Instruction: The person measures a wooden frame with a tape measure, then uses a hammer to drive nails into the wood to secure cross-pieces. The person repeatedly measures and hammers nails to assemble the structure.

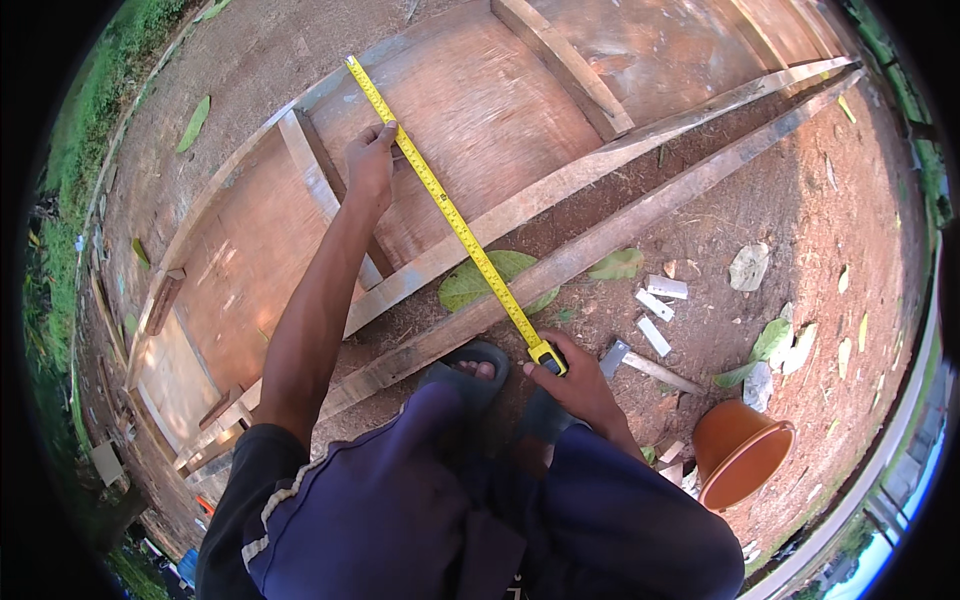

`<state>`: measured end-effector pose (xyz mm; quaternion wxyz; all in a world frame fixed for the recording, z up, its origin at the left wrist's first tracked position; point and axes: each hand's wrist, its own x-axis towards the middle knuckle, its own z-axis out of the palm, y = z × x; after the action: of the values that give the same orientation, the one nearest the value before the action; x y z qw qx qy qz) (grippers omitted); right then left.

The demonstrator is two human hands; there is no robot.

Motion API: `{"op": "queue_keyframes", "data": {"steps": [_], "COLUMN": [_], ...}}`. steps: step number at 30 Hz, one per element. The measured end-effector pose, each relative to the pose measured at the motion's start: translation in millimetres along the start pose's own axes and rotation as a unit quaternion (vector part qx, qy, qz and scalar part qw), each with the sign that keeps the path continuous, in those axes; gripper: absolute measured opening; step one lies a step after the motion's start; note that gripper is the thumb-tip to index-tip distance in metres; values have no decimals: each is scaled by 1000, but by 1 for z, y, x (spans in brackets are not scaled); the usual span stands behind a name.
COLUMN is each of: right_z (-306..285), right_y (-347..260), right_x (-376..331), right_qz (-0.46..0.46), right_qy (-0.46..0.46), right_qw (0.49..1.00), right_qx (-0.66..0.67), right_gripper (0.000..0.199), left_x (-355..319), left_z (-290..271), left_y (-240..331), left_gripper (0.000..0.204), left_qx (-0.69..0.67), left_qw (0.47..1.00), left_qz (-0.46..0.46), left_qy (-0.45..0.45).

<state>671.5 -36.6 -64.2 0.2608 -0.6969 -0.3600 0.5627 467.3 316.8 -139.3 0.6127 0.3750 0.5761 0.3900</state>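
Note:
A yellow tape measure (443,198) is drawn out in a slant across a wood-framed plywood panel (460,110) on the ground. Its blade tip reaches the panel's far edge rail. My left hand (372,160) grips the blade between thumb and fingers, a little short of that tip. Close to my feet, my right hand (580,380) is closed around the yellow-and-black case. Between the case and the panel's near rail (560,185), the blade crosses over a separate long wooden beam (610,230).
Right of my right hand lies a hatchet-like tool (655,371) with a wooden handle. Several pale wood offcuts (654,336) are on the dirt beyond it. An orange bucket (745,455) leans at the lower right. Large leaves (618,264) are scattered about, and my sandalled foot (478,368) is beside the beam.

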Motion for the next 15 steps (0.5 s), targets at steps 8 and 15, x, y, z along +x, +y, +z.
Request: {"op": "queue_keyframes", "data": {"steps": [8, 15], "right_z": [2, 3], "right_y": [0, 5], "right_x": [1, 3], "right_qz": [53, 39], "right_qy": [-23, -24], "right_qw": [998, 999], "right_qx": [24, 2], "right_gripper": [55, 55], "left_x": [2, 1], "left_z": [-1, 0], "left_y": [-3, -1], "left_gripper": [18, 19], "left_qx": [18, -6], "left_qw": [1000, 999], "left_qz": [3, 22], "left_qy": [6, 29]}}
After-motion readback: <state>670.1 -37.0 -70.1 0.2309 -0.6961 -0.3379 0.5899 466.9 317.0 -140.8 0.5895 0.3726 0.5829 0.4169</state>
